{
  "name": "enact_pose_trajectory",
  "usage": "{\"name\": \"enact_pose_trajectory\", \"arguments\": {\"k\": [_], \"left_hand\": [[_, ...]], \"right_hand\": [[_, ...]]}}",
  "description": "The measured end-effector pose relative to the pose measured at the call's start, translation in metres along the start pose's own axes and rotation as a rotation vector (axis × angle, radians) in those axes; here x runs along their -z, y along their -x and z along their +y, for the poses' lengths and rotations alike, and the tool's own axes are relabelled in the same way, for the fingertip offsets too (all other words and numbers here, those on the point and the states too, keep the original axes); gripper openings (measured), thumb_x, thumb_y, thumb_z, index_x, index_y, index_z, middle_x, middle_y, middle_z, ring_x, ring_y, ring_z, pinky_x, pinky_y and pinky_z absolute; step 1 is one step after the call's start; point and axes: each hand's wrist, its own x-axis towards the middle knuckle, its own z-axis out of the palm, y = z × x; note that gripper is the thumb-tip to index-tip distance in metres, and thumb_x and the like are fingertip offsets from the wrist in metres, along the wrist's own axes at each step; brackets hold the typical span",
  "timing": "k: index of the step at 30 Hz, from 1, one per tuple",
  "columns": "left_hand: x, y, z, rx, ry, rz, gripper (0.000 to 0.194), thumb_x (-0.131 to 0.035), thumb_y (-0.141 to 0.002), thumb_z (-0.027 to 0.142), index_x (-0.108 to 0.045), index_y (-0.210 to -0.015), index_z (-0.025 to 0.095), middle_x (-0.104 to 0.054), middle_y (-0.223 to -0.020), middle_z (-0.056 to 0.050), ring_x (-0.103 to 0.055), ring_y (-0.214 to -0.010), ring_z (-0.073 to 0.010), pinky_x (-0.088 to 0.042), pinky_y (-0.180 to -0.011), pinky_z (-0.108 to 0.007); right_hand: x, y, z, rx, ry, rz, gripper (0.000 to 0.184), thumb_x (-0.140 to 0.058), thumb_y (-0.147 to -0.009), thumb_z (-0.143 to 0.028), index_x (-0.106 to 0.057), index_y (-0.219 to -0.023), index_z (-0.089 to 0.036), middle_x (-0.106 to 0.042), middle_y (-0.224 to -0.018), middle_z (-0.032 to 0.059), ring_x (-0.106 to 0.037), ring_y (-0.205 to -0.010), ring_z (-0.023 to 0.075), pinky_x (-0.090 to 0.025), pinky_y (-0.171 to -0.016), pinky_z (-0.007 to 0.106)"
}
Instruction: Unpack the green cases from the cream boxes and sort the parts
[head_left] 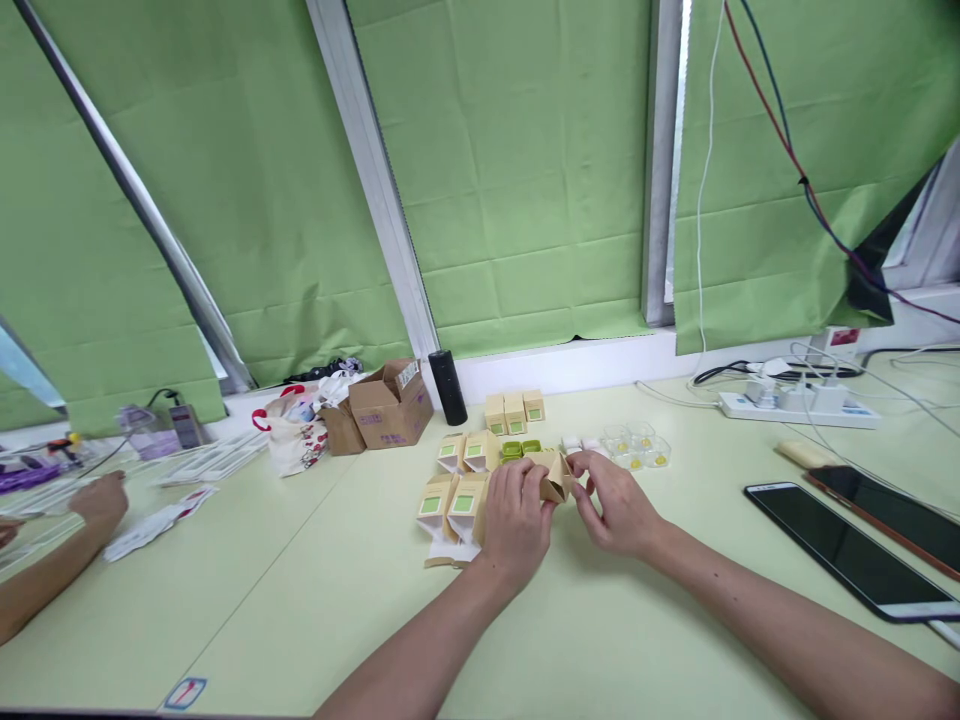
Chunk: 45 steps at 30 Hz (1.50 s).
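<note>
Both my hands meet over the middle of the pale green table [315, 600]. My left hand [517, 520] and my right hand [616, 505] are closed on a small tan cardboard box [553, 474] with its flaps open. Just left of it lie several more small tan boxes with green labels [459, 492]. Three closed tan boxes [514, 410] stand in a row behind. Small green lidded pots [520, 449] and clear cups with yellow centres [637, 446] sit just beyond my fingers.
An open brown carton [391, 405], a printed bag [294, 430] and a black cylinder [448, 386] stand at the back. Two phones [855, 545] lie right, near a power strip [799, 405]. Another person's hand [101, 500] rests at left among flat packets [157, 520].
</note>
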Motion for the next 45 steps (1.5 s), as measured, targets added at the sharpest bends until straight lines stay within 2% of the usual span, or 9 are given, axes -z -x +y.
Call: {"name": "enact_pose_trajectory", "arguments": {"k": [6, 10, 16, 21, 24, 30, 35, 41, 45], "left_hand": [[-0.002, 0.003, -0.005, 0.086, 0.120, -0.069, 0.047, -0.064, -0.090, 0.013, -0.048, -0.133, 0.023, -0.058, -0.125, -0.014, -0.059, -0.116, -0.0316, -0.055, -0.095, -0.052], [-0.002, 0.003, -0.004, 0.119, 0.179, -0.143, 0.054, -0.063, -0.091, 0.013, -0.043, -0.140, 0.023, -0.056, -0.132, -0.014, -0.055, -0.125, -0.0323, -0.053, -0.102, -0.056], [-0.005, 0.004, -0.003, 0.250, 0.317, -0.223, 0.053, -0.061, -0.092, 0.016, -0.043, -0.142, 0.024, -0.055, -0.137, -0.014, -0.056, -0.129, -0.0324, -0.052, -0.104, -0.056], [-0.008, 0.005, -0.003, 0.414, 0.485, -0.277, 0.049, -0.067, -0.090, 0.019, -0.047, -0.135, 0.025, -0.058, -0.133, -0.012, -0.058, -0.125, -0.0297, -0.050, -0.106, -0.052], [-0.012, 0.008, -0.004, 0.451, 0.581, -0.295, 0.048, -0.067, -0.090, 0.019, -0.048, -0.134, 0.026, -0.058, -0.132, -0.011, -0.059, -0.124, -0.0272, -0.050, -0.107, -0.049], [-0.020, 0.011, -0.007, 0.486, 0.664, -0.300, 0.049, -0.066, -0.091, 0.019, -0.047, -0.135, 0.026, -0.058, -0.131, -0.010, -0.059, -0.122, -0.0246, -0.050, -0.107, -0.046], [-0.018, 0.010, -0.006, 0.510, 0.679, -0.336, 0.050, -0.066, -0.092, 0.021, -0.043, -0.136, 0.026, -0.061, -0.124, -0.009, -0.062, -0.115, -0.0233, -0.051, -0.103, -0.045], [-0.013, 0.007, -0.003, 0.492, 0.682, -0.341, 0.034, -0.065, -0.093, 0.023, -0.048, -0.122, 0.025, -0.061, -0.119, -0.008, -0.061, -0.110, -0.0227, -0.052, -0.099, -0.042], [-0.012, 0.006, -0.003, 0.477, 0.686, -0.360, 0.038, -0.064, -0.094, 0.025, -0.049, -0.128, 0.025, -0.059, -0.126, -0.010, -0.059, -0.116, -0.0241, -0.051, -0.101, -0.043]], "right_hand": [[0.003, -0.002, 0.000, -0.077, -0.018, -0.020, 0.009, -0.043, -0.103, -0.026, -0.047, -0.111, -0.024, -0.068, -0.098, 0.0092, -0.066, -0.079, 0.0226, -0.052, -0.068, 0.036], [0.007, -0.007, -0.007, -0.220, -0.120, -0.007, 0.007, -0.040, -0.104, -0.031, -0.044, -0.106, -0.025, -0.069, -0.082, 0.0027, -0.061, -0.059, 0.0183, -0.046, -0.058, 0.031], [0.011, -0.012, -0.008, -0.419, -0.173, -0.006, 0.017, -0.040, -0.105, -0.043, -0.045, -0.102, -0.027, -0.052, -0.051, -0.0090, -0.047, -0.041, 0.0163, -0.035, -0.050, 0.029], [0.012, -0.015, 0.001, -0.425, -0.243, 0.049, 0.020, -0.050, -0.101, -0.045, -0.052, -0.108, -0.026, -0.075, -0.091, 0.0043, -0.072, -0.077, 0.0217, -0.054, -0.061, 0.031], [0.013, -0.016, 0.006, -0.355, -0.258, 0.125, 0.020, -0.059, -0.097, -0.039, -0.058, -0.111, -0.025, -0.073, -0.116, 0.0101, -0.072, -0.096, 0.0246, -0.061, -0.077, 0.039], [0.015, -0.018, 0.013, -0.200, -0.191, 0.253, 0.017, -0.057, -0.096, -0.023, -0.060, -0.112, -0.025, -0.071, -0.121, 0.0111, -0.068, -0.115, 0.0286, -0.058, -0.098, 0.050], [0.011, -0.016, 0.022, -0.130, -0.205, 0.239, 0.025, -0.045, -0.095, -0.010, -0.061, -0.108, -0.025, -0.070, -0.119, 0.0108, -0.069, -0.106, 0.0251, -0.062, -0.084, 0.044], [0.006, -0.009, 0.036, -0.201, -0.097, 0.125, 0.040, -0.041, -0.083, -0.001, -0.062, -0.109, -0.023, -0.071, -0.104, 0.0075, -0.068, -0.091, 0.0227, -0.058, -0.078, 0.039], [0.004, -0.005, 0.040, -0.264, -0.036, 0.068, 0.039, -0.044, -0.082, -0.003, -0.064, -0.108, -0.023, -0.071, -0.102, 0.0063, -0.068, -0.085, 0.0221, -0.054, -0.070, 0.035]]}}
